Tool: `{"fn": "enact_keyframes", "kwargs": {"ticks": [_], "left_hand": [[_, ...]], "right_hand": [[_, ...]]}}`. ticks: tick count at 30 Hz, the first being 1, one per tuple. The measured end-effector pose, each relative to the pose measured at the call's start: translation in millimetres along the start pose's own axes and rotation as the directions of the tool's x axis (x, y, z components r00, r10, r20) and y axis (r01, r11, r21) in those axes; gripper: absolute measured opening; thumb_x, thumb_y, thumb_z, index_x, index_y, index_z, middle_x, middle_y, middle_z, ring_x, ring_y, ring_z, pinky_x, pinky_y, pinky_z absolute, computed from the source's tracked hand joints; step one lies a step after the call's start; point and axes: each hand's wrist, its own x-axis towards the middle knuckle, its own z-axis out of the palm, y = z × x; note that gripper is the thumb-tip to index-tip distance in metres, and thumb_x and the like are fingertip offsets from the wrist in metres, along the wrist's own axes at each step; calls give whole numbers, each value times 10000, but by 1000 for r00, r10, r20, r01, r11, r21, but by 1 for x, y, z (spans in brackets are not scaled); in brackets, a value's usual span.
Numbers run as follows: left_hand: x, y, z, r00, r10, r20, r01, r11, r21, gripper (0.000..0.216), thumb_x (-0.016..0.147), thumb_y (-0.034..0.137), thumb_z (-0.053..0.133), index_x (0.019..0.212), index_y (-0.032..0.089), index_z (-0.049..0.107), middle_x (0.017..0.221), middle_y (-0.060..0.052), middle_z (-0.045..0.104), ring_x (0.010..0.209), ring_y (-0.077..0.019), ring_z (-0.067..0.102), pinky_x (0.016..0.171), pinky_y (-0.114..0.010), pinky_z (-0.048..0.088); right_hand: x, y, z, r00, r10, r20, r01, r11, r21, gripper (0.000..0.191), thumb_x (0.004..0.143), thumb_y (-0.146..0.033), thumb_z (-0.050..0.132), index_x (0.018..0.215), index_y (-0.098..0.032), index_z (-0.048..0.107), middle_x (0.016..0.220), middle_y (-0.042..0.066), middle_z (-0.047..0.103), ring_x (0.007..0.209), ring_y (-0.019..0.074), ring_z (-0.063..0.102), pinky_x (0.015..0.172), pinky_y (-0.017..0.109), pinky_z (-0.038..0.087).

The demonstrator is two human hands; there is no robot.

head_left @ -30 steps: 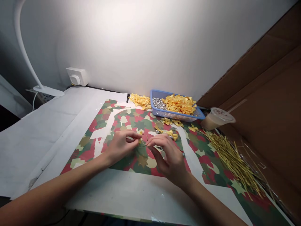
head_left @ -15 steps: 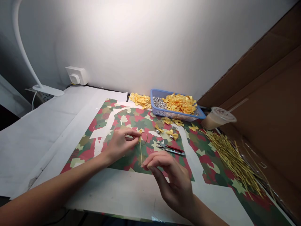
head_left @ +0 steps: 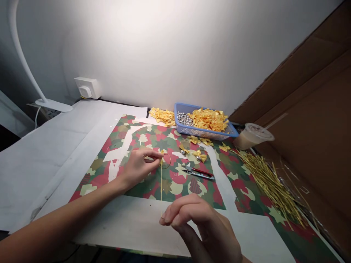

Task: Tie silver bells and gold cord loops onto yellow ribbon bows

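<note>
- Left hand: forearm extended, fingers pinching yellow bow at their tips.
- Right hand: nearer viewer, knuckles arched, fingers pinched on gold cord, drawn straight from left fingers.
- Snips: beyond right fingers.
- Cup: far right of fingers; lid markings unreadable.

Your left forearm, 8 o'clock: bare, long, slim, tapering to a narrow bare wrist. Your left hand, also 8 o'clock but nearer centre: bare, smooth back, slender fingers. Your right hand, 5 o'clock: bare too, rounded knuckles, slim fingers, looks larger in view. Your right forearm, mostly cropped at the bottom edge. Dark bluish patch, 6 o'clock, below the tabletop edge: can't tell if it's your clothing.
</note>
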Motion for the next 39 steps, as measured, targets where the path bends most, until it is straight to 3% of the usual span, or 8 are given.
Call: {"fn": "enact_keyframes", "kwargs": {"ticks": [20,27,32,37,39], "left_hand": [[1,2,-1,1000,-11,0,11,999,44,158,745,175,611,825,168,748,856,-41,743,761,-176,689,689,-279,601],[3,-1,-1,990,-115,78,122,988,-98,138,737,212,650,857,154,683,888,-58,707,783,-174,675,727,-314,578],[3,-3,1,979,-131,158,165,959,-230,231,722,238,696,903,168,572,788,-22,645,772,-164,650,674,-295,552],[3,0,0,963,-149,224,209,938,-275,262,716,232,710,916,183,547,777,-3,631,787,-149,634,678,-270,517],[3,1,-1,951,-180,251,252,922,-293,282,705,231,723,920,185,547,783,-1,633,781,-142,628,661,-255,503]], "right_hand": [[-3,0,-1,1000,-1,-3,1,999,40,268,880,-20,500,1016,-242,565,879,46,679,794,151,659,698,280,592],[8,7,-11,999,31,-18,-30,999,40,234,869,-21,508,962,-218,593,812,32,652,779,140,639,660,247,559],[17,21,-31,972,209,108,-217,974,67,67,867,-155,584,848,-213,612,774,22,650,727,136,621,647,259,542],[27,36,-53,867,313,387,-322,946,-42,72,841,-248,628,795,-197,648,787,33,660,692,127,596,601,245,506],[31,45,-59,874,357,330,-358,932,-60,128,837,-307,630,771,-197,636,743,19,637,612,108,567,525,225,479]]}}
